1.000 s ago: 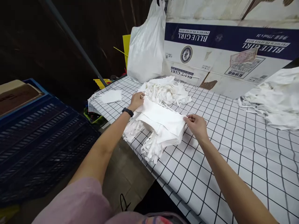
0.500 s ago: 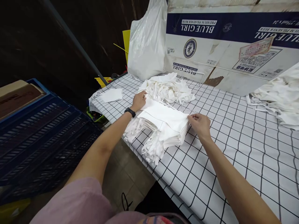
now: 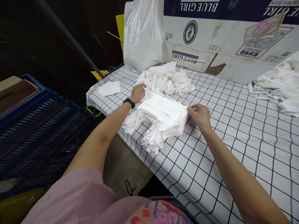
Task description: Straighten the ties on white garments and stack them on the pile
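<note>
A neat stack of folded white cloth bags [image 3: 163, 116] lies at the near-left edge of a table with a black-grid white cover [image 3: 224, 146]; their strap handles hang over the edge. My left hand [image 3: 138, 92], black band on its wrist, presses the stack's far-left corner with curled fingers. My right hand [image 3: 199, 114] pinches the top piece's right corner. A loose heap of white bags [image 3: 167, 79] lies just behind the stack.
A single white piece [image 3: 107, 88] lies at the table's left corner. More white bags [image 3: 279, 85] pile at the right. A white plastic bag [image 3: 142, 34] and a "Blue Girl" carton [image 3: 224, 40] stand behind. Blue crates [image 3: 39, 130] sit left of the table.
The view has dipped slightly, so everything sits higher in the picture. Both hands stay at the same corners of the stack, with the right hand edged a little inward.
</note>
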The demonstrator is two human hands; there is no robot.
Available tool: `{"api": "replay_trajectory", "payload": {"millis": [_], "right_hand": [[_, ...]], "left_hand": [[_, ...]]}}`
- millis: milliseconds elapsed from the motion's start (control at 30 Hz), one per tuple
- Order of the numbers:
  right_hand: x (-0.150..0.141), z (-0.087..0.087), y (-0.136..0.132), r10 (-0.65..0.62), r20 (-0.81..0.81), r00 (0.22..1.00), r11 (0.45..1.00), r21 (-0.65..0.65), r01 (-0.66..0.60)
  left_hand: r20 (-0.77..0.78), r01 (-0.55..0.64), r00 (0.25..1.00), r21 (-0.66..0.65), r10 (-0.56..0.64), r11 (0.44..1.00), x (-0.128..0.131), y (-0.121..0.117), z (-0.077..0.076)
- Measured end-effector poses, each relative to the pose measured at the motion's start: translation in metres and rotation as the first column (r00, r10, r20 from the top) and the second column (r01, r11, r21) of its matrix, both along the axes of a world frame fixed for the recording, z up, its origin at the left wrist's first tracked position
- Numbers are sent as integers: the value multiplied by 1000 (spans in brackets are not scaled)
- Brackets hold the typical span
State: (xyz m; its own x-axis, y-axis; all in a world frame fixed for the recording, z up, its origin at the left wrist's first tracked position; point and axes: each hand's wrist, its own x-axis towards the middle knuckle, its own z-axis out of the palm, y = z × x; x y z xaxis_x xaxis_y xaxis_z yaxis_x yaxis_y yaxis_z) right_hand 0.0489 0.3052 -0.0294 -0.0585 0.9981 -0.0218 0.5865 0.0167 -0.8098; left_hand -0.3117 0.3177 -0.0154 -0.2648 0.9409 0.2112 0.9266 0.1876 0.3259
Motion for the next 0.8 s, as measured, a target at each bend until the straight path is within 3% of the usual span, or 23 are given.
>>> {"api": "replay_trajectory", "payload": {"millis": [167,267,333,433,533,667,800], "right_hand": [[0,11,-23,19,88,996,979,200,-37],[-2,11,-40,98,162,982,887,433,-160],[-4,7,-49,173,247,953,816,506,-279],[-4,-2,-57,259,299,918,821,433,-372],[0,-6,-63,285,227,931,841,407,-356],[16,-4,-75,300,140,944,830,449,-330],[42,-1,-86,282,112,953,849,434,-303]], "left_hand": [[13,6,1000,-78,-5,997,-4,-3,6],[-48,21,999,-107,-26,994,-1,-15,11],[-95,32,995,-90,-41,995,6,-25,15],[-157,67,985,-24,-70,997,23,-33,24],[-201,151,968,0,-148,989,49,-29,35],[-237,261,928,-134,-287,956,87,-3,46],[-245,263,916,-227,-316,938,115,33,41]]}}
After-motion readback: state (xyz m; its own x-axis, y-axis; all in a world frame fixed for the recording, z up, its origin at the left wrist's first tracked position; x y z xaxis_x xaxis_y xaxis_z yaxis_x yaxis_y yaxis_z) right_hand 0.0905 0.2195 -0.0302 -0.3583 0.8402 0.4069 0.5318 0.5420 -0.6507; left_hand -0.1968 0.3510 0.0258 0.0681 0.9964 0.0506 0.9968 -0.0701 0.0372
